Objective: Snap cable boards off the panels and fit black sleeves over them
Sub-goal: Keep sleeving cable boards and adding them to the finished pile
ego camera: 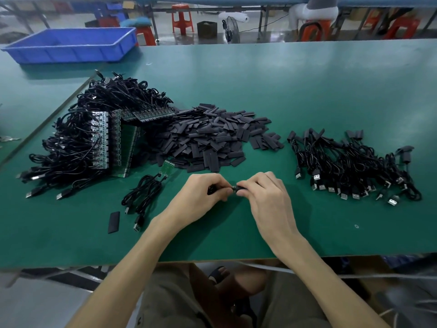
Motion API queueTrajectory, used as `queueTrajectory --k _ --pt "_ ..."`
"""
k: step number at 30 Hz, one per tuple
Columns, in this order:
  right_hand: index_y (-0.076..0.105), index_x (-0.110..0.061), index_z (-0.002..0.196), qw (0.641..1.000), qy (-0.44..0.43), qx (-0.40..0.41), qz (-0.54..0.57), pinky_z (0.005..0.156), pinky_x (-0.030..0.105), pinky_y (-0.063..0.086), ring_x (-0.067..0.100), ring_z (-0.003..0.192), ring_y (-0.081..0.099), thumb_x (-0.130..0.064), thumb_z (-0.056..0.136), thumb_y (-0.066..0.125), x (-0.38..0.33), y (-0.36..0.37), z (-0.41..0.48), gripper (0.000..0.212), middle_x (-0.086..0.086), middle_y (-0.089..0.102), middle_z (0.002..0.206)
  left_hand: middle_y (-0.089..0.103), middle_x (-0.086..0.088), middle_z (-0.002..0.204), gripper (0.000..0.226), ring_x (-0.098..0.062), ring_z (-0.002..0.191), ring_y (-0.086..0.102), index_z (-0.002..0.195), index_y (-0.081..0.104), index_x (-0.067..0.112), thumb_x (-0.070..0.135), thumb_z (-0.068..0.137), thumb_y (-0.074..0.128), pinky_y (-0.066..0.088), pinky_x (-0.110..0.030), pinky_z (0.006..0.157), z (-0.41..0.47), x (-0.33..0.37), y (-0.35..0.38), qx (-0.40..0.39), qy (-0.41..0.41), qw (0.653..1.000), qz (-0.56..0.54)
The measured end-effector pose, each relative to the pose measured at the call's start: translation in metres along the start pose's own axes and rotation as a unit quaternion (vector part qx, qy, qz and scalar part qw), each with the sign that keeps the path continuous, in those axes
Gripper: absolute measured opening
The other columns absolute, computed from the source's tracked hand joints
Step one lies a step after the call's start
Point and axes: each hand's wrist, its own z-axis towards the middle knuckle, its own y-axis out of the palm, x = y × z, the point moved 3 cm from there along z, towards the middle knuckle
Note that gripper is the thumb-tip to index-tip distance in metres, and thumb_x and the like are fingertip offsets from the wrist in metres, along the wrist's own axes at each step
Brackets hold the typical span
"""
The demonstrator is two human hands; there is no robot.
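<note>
Both hands meet over the green table near its front edge. My left hand pinches a cable board whose small end shows between the hands. My right hand pinches a black sleeve at that board's tip. A stack of panels with black cables attached stands at the left. A heap of loose black sleeves lies behind the hands. A small green board piece with cables lies left of my left hand.
Sleeved cables lie piled at the right. One loose sleeve lies at the front left. A blue tray stands at the far left corner. Beyond the table stand red stools and a seated person.
</note>
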Motion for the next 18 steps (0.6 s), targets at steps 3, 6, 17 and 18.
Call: queueTrajectory --k 3,6,17,18 --pt "0.079 -0.004 0.097 1.000 -0.001 -0.009 0.017 0.074 0.047 0.056 0.030 0.082 0.063 -0.009 0.083 0.082 -0.0011 -0.0004 0.0002 0.015 0.006 0.068 0.085 0.071 0.015 0.075 0.005 0.000 0.069 0.062 0.090 0.075 0.024 0.025 0.094 0.072 0.041 -0.011 0.063 0.0001 0.0001 -0.0015 0.000 -0.005 1.000 0.006" --pt "0.078 -0.001 0.098 0.999 -0.015 -0.016 0.027 0.074 0.047 0.057 0.030 0.082 0.063 -0.007 0.083 0.081 -0.0029 -0.0008 0.0006 0.017 0.008 0.068 0.085 0.072 0.014 0.076 0.005 -0.001 0.070 0.063 0.092 0.075 0.022 0.024 0.094 0.072 0.043 -0.011 0.064 -0.0010 0.0027 -0.0008 -0.005 -0.003 1.000 0.002" --pt "0.077 0.002 0.105 0.998 -0.032 -0.033 0.031 0.074 0.045 0.058 0.031 0.085 0.062 -0.008 0.086 0.079 -0.0050 0.0009 -0.0027 0.022 0.012 0.065 0.087 0.071 0.012 0.072 0.011 -0.006 0.066 0.064 0.085 0.077 0.021 0.010 0.088 0.076 0.048 -0.015 0.066 -0.0015 0.0000 -0.0002 0.002 -0.010 0.998 -0.055" --pt "0.077 0.002 0.106 0.998 -0.031 -0.035 0.031 0.075 0.045 0.058 0.031 0.085 0.061 -0.010 0.086 0.079 -0.0050 0.0008 -0.0027 0.023 0.012 0.065 0.087 0.070 0.013 0.071 0.013 -0.006 0.066 0.064 0.083 0.076 0.023 0.011 0.087 0.076 0.047 -0.015 0.065 -0.0008 -0.0003 -0.0004 0.005 -0.007 0.998 -0.055"
